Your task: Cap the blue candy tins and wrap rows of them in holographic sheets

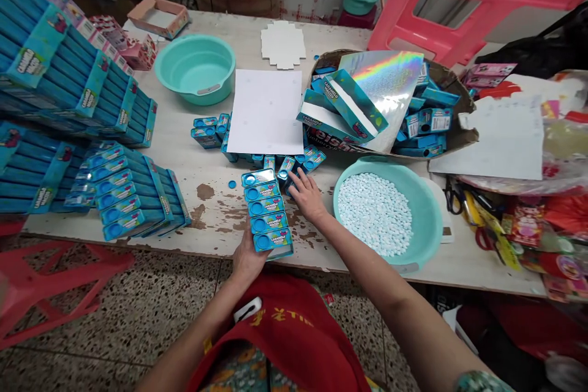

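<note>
My left hand (248,260) is wrapped round the near end of a blue display box (282,252), tilted over the table's front edge. A row of small blue candy tins (269,206) fills it, tops up, each with a round recess and "Caramelo Macizo" lettering. At its far right corner, my right hand (307,195) has its fingers closed round another small blue candy tin (285,166); the fingers partly hide it. More loose tins (315,160) stand just beyond, some under a white sheet (266,111). A small blue disc (232,184) lies left of the box.
Right of my hands sits a turquoise basin (432,214) of small white candies (374,214). A carton (466,135) of blue tins stands behind it. Filled display boxes (133,190) are stacked at left; another turquoise basin (195,67) is farther back. Scissors (454,196) lie at right.
</note>
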### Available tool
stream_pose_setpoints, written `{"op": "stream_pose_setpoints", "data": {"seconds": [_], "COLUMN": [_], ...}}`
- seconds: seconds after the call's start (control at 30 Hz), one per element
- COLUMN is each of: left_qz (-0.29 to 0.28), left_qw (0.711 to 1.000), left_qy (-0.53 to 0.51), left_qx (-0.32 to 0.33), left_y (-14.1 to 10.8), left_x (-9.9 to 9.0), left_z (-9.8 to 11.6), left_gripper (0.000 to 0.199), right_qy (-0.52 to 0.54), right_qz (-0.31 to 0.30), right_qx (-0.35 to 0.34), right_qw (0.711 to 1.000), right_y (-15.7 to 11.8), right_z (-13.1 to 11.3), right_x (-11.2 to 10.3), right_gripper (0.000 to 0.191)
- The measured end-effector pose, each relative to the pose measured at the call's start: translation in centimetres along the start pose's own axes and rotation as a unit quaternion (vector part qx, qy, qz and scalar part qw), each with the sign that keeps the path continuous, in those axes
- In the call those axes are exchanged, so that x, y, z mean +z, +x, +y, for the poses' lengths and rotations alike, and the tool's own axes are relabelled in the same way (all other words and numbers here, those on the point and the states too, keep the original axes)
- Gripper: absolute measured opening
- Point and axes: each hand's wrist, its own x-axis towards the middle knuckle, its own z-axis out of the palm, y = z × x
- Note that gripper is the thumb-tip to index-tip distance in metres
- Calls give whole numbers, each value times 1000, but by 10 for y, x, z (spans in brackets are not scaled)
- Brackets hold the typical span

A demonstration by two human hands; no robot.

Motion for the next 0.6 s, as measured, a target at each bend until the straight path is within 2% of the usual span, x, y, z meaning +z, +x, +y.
{"op": "stream_pose_setpoints", "data": {"seconds": [0.07, 0.17, 0.3, 0.37, 0.47, 0.53, 0.6], "left_qz": [13, 6, -46, -83, -121, -132, -127], "left_qw": [1000, 1000, 994, 984, 967, 959, 956], "left_qy": [0, -2, -82, -145, -215, -244, -256], "left_qx": [11, 29, 58, 65, 58, 56, 59], "left_y": [0, 0, -3, -7, -14, -18, -19], "left_x": [0, -2, -16, -26, -36, -36, -33], "left_z": [2, 7, 13, 14, 10, 6, 2], "left_gripper": [77, 82, 89, 92, 88, 84, 82], "right_qy": [-20, -65, -77, -34, 57, 126, 193], "right_qz": [-20, -41, -49, -6, 74, 69, 36], "right_qx": [-8, 29, 58, 71, 76, 57, 24], "right_qw": [1000, 997, 994, 997, 993, 988, 980], "right_y": [-9, -12, -16, -29, -60, -81, -95], "right_z": [-1, 1, 4, 1, -14, -29, -46], "right_x": [-2, -6, -27, -53, -110, -148, -173], "right_gripper": [21, 23, 26, 28, 34, 34, 36]}}
